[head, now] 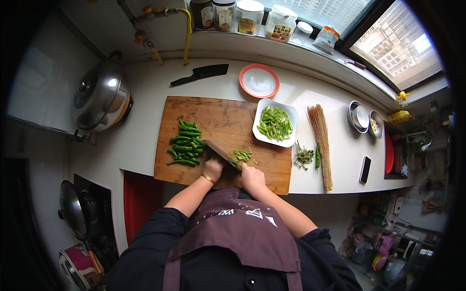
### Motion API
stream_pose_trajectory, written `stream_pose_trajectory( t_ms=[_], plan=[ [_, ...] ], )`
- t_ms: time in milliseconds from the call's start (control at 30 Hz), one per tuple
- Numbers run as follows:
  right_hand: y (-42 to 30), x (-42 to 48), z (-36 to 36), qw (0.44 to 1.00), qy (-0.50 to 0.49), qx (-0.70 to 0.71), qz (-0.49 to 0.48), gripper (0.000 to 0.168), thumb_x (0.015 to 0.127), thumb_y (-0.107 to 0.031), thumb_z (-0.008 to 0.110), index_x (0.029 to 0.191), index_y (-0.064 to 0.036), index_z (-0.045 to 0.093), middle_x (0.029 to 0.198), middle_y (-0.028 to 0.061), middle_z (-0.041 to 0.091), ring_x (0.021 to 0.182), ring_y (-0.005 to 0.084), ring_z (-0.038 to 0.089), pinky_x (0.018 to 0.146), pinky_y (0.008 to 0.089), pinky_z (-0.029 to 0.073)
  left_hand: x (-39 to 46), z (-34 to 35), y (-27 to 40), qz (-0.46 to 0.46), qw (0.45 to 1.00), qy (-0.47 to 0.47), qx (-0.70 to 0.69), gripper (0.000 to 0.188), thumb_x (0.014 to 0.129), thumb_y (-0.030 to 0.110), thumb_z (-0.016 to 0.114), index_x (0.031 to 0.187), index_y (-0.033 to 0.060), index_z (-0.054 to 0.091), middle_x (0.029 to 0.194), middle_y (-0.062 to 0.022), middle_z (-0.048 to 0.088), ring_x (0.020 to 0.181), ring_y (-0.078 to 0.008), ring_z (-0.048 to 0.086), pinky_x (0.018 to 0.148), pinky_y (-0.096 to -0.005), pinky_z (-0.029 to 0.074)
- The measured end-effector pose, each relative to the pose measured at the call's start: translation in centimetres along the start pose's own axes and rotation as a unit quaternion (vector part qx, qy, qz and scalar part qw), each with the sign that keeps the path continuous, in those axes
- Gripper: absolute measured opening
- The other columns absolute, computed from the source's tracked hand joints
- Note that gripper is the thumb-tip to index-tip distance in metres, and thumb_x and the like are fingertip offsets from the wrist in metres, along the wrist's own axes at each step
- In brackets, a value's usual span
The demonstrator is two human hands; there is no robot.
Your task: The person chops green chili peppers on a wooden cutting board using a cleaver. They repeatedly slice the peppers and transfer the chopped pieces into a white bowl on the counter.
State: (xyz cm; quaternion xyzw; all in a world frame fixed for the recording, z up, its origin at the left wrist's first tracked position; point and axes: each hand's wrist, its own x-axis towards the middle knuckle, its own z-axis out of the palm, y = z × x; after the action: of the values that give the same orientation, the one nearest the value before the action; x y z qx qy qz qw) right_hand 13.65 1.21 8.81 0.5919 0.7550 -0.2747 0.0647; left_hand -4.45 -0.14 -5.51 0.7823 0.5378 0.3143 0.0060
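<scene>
My right hand (253,178) grips the handle end of a kitchen cleaver (220,152), whose broad blade slants up and left over the wooden cutting board (214,109). Just left of the blade is my left hand (214,168), with a gold-coloured bracelet at the wrist. Its fingertips are hidden, so what they hold does not show. Whole green chili peppers (186,145) lie in a pile on the board's left side. To the right of the blade sits a small heap of cut green pepper (242,155). A white square dish (293,127) at the board's right edge holds sliced green peppers (275,123).
Behind the board lie a black cleaver (209,72) and a red-rimmed bowl (259,82). Rightward are pepper stems (304,156), one green pepper (318,156), a straw whisk broom (322,145), metal bowls (356,114) and a phone (365,170). A lidded steel pot (102,96) stands left.
</scene>
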Motion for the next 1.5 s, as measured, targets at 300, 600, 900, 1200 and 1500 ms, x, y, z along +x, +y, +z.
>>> stream_pose_trajectory(
  t_ms=[300,600,900,1200,1500],
  plan=[
    [-0.3,0.1,0.4,1.0,0.028,0.003,0.008,0.016,0.076,-0.015,0.054,0.09,-0.008,0.056,0.076,0.0192,0.065,0.071,0.0366,0.064,0.063,0.0472,0.051,0.3,-0.4,1.0,-0.032,0.999,0.011,-0.003,0.015,0.067,0.012,0.056,0.078,0.0111,0.066,0.087,-0.0088,0.063,0.076,-0.0285,0.06,0.063,-0.0375,0.051],
    [0.4,0.5,0.0,0.999,0.006,0.03,0.033,0.023,0.075,-0.019,0.058,0.096,-0.01,0.06,0.084,0.0196,0.065,0.081,0.0369,0.063,0.072,0.0466,0.051,1.0,-1.0,1.1,-0.021,1.0,0.0,0.023,0.019,0.07,0.012,0.055,0.084,0.0119,0.068,0.097,-0.0099,0.062,0.087,-0.0293,0.059,0.066,-0.0357,0.052],
    [2.0,0.3,-1.4,0.986,0.018,0.15,0.074,0.028,0.076,-0.021,0.058,0.101,-0.01,0.063,0.096,0.0178,0.065,0.093,0.034,0.062,0.081,0.0443,0.049,3.6,-3.1,2.9,-0.061,0.996,-0.003,-0.059,0.012,0.071,0.004,0.056,0.08,0.0081,0.064,0.091,-0.0095,0.061,0.086,-0.0277,0.059,0.073,-0.0354,0.05],
    [3.2,-0.7,0.0,0.983,0.055,0.161,0.074,0.024,0.074,-0.022,0.06,0.094,-0.009,0.061,0.089,0.0142,0.066,0.088,0.0336,0.062,0.076,0.0438,0.049,3.5,-1.9,3.3,-0.033,0.999,0.003,-0.022,0.011,0.074,0.005,0.052,0.08,0.0061,0.061,0.096,-0.0109,0.06,0.091,-0.0282,0.058,0.074,-0.0356,0.05],
    [3.1,-2.0,-0.4,0.982,0.097,0.157,0.028,0.027,0.078,-0.023,0.056,0.1,-0.009,0.056,0.088,0.0205,0.064,0.086,0.0396,0.06,0.076,0.0476,0.047,3.4,-1.9,2.9,-0.016,1.0,-0.004,0.017,0.012,0.073,0.009,0.052,0.079,0.0089,0.062,0.093,-0.0075,0.061,0.087,-0.0244,0.06,0.069,-0.033,0.051]
  ],
)
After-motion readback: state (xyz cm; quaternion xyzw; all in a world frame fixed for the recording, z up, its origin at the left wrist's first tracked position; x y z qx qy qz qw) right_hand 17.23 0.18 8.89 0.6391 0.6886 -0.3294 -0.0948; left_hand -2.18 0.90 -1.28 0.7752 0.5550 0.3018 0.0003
